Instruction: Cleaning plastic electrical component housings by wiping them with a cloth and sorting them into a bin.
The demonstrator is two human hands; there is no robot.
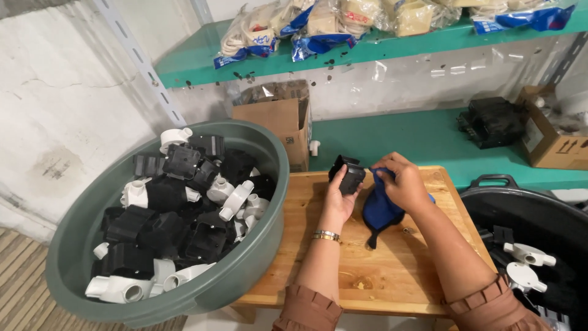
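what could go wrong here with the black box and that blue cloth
The left hand holds the black box by one side above the wooden table, so its grip might slip as the right hand works the blue cloth against it. The green tub overhangs the table edge and is heaped with fittings; a nudge could tip it.

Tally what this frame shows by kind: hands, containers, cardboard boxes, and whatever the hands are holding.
Hands: 2, left hand, right hand
Black box held: 1
Blue cloth held: 1
Basins: 2, green basin, black tub
Cardboard boxes: 2
Total: 8
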